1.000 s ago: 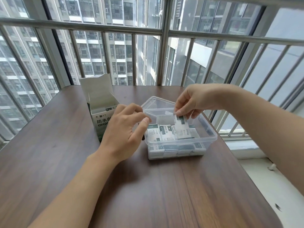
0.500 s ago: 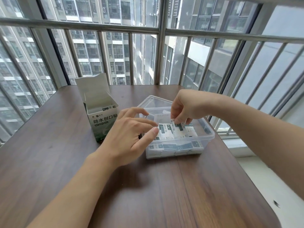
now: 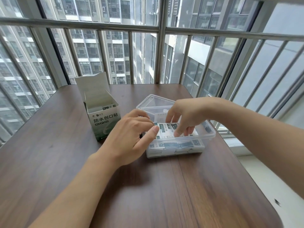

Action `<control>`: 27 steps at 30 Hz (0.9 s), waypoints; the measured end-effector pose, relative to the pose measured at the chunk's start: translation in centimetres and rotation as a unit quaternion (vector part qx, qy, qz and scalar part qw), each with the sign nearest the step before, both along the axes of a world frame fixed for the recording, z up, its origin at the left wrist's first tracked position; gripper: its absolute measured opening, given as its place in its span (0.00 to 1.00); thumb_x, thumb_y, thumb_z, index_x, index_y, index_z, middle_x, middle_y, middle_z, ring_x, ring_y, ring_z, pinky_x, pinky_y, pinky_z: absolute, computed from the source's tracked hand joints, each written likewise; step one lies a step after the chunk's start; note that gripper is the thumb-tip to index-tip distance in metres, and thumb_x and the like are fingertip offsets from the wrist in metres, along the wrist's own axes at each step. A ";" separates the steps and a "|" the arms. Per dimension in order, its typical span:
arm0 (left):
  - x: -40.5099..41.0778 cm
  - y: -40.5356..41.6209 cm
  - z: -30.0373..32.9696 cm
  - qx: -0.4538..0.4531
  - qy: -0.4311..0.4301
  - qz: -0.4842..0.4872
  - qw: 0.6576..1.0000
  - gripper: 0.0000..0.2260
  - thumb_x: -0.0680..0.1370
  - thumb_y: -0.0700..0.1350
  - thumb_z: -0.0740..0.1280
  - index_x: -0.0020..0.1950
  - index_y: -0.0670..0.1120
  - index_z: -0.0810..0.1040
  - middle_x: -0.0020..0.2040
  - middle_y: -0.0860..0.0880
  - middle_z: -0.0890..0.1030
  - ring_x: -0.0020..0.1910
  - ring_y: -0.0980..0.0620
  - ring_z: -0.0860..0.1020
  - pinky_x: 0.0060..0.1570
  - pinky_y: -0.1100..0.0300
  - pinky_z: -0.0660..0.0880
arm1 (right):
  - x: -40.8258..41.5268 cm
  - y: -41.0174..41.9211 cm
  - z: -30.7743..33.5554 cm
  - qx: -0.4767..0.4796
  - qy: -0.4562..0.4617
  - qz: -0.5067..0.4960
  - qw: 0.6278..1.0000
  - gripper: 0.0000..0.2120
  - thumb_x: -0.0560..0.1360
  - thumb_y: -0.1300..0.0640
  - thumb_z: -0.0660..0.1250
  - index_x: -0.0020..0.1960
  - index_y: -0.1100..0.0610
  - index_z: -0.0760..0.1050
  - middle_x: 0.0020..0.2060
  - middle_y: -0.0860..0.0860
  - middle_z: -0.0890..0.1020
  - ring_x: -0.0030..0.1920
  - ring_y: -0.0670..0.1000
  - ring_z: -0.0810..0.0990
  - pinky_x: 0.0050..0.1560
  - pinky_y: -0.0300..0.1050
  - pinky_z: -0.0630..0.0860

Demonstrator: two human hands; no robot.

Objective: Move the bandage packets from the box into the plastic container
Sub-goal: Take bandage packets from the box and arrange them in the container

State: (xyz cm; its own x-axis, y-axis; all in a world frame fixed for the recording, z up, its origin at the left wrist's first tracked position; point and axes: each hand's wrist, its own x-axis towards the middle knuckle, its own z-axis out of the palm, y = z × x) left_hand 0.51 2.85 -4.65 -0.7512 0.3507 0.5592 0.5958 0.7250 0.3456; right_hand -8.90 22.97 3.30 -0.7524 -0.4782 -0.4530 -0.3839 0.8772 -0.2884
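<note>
One box (image 3: 102, 111), one plastic container (image 3: 209, 137), one table (image 3: 148, 186), two hands; bandage packets (image 3: 166, 129) uncountable.

Dark wooden table (image 3: 65, 162) against a barred window (image 3: 161, 28) with tower blocks beyond. Open white bandage box (image 3: 102, 120) standing upright at the left, flap raised, printed Chinese lettering on its front. Just right of it, clear plastic container (image 3: 209, 137), its lid (image 3: 153, 102) propped behind. Inside, stacked bandage packets (image 3: 166, 130), white with dark green print, more layers visible through the near wall. Left hand (image 3: 131, 134) at the container's left edge, thumb and fingertips touching the top packets. Right hand (image 3: 184, 116) reaching in from the right, fingers (image 3: 178, 131) pointing down, pressing on the top packets.
</note>
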 end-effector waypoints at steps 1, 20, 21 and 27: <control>0.0 0.0 0.0 0.001 -0.001 0.000 1.000 0.32 0.84 0.62 0.46 0.39 0.47 0.83 0.40 0.55 0.84 0.56 0.54 0.74 0.57 0.57 0.71 | 0.0 -0.2 -0.1 -0.004 -0.003 -0.001 1.000 0.27 0.72 0.57 0.79 0.69 0.55 0.75 0.59 0.52 0.83 0.38 0.52 0.88 0.38 0.40 0.82; 0.0 0.3 0.1 -0.005 -0.023 0.003 1.000 0.32 0.84 0.62 0.44 0.51 0.51 0.85 0.47 0.56 0.82 0.57 0.54 0.73 0.58 0.53 0.70 | 0.4 -1.1 0.1 -0.035 0.016 0.007 0.999 0.29 0.71 0.58 0.79 0.70 0.53 0.75 0.60 0.49 0.82 0.30 0.46 0.82 0.30 0.34 0.77; 0.0 0.3 0.1 -0.008 -0.034 0.001 0.999 0.31 0.84 0.62 0.44 0.54 0.53 0.85 0.50 0.56 0.81 0.58 0.54 0.73 0.60 0.53 0.70 | 0.5 -0.9 0.3 -0.037 0.015 0.004 0.999 0.29 0.71 0.57 0.79 0.70 0.53 0.74 0.60 0.47 0.81 0.32 0.47 0.82 0.30 0.34 0.77; 0.3 0.5 0.3 -0.024 -0.071 0.007 0.997 0.28 0.82 0.63 0.48 0.51 0.54 0.86 0.52 0.57 0.75 0.61 0.56 0.69 0.61 0.51 0.69 | 0.4 -0.6 0.5 -0.001 0.023 0.009 1.000 0.25 0.72 0.58 0.78 0.67 0.56 0.76 0.57 0.51 0.83 0.39 0.51 0.87 0.33 0.36 0.79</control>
